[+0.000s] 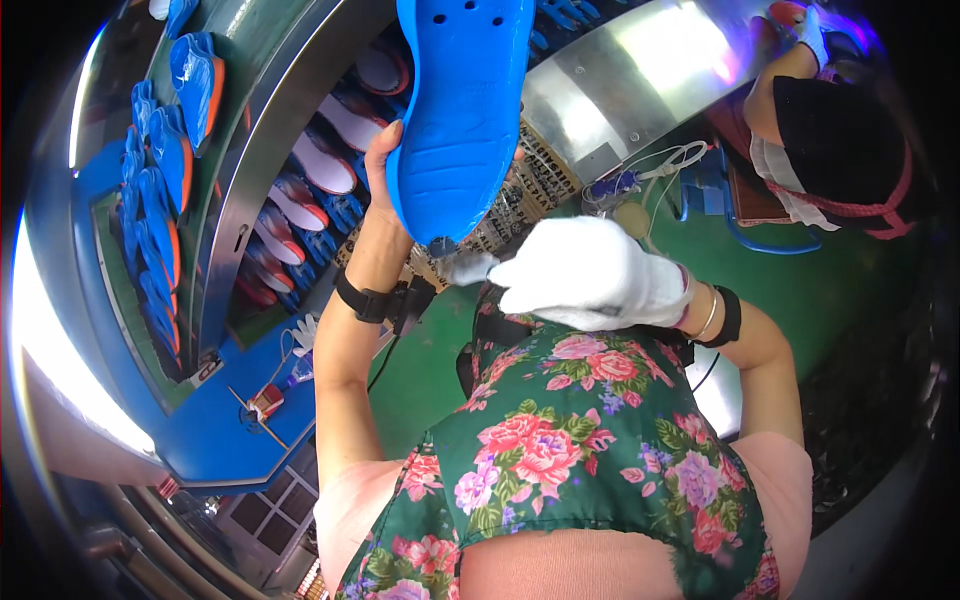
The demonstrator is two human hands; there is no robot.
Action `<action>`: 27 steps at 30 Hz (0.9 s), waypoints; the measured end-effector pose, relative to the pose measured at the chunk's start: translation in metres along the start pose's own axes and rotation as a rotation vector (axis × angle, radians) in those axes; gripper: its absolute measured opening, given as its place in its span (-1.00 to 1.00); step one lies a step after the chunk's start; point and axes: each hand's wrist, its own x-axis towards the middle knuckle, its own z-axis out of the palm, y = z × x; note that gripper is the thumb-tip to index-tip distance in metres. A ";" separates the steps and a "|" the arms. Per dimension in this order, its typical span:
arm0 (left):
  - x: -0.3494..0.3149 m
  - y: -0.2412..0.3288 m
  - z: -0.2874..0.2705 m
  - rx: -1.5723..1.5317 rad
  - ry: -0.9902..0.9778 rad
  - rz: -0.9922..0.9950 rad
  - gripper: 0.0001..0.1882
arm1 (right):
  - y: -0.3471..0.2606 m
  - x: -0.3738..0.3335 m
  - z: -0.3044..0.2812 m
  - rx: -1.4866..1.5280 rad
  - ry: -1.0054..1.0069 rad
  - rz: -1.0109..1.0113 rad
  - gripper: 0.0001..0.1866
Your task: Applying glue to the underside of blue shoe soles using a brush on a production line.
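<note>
My bare left hand [380, 185] holds up a glossy blue foot-shaped shoe piece [455, 150], with its thumb at the left edge and fingertips showing at the right edge. Round holes show near the piece's upper end, and shallow creases cross its lower half. Just below its lower tip is my right hand [590, 275], in a white glove with the fingers closed together. A blurred, greyish strip [465, 268] sticks out from these fingers toward the shoe piece; its kind is too smeared to tell.
Shoe parts with white soles [325, 160] lie in rows beyond my left arm. Blue-wrapped shoes with orange edges [172, 155] stand at the far left by a metal rail [262, 150]. Printed cardboard [545, 175] lies behind the piece. Another person [840, 130] works at the upper right.
</note>
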 end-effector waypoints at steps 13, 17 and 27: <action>-0.001 -0.032 0.002 -0.354 0.241 0.088 0.09 | 0.029 0.028 -0.044 0.053 0.360 0.301 -0.82; -0.007 -0.053 0.014 -0.332 -0.105 0.028 0.06 | 0.030 0.059 -0.075 -0.424 0.409 0.060 -0.74; -0.028 0.028 0.051 -0.147 -0.322 0.429 0.35 | -0.002 0.037 -0.075 0.500 0.663 0.588 -0.81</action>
